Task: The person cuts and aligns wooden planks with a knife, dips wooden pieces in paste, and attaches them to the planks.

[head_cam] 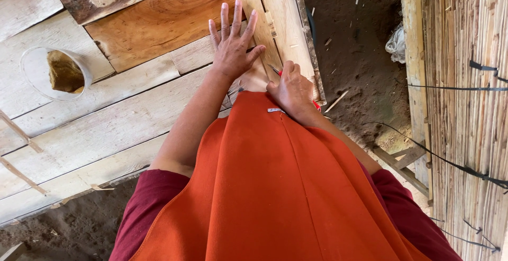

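Pressing flat on a pale wooden strip (267, 25), the left hand (233, 47) lies spread wide, fingers fanned toward twelve o'clock.

At four o'clock from it, the right hand (291, 89) is curled narrow around a red pencil (276, 71), its tip on the strip, which runs up to twelve o'clock along the plank table (106, 123). An orange apron (275, 187) fills six o'clock. A white cup (55, 73) sits at nine o'clock, a bamboo screen (465, 107) at three.
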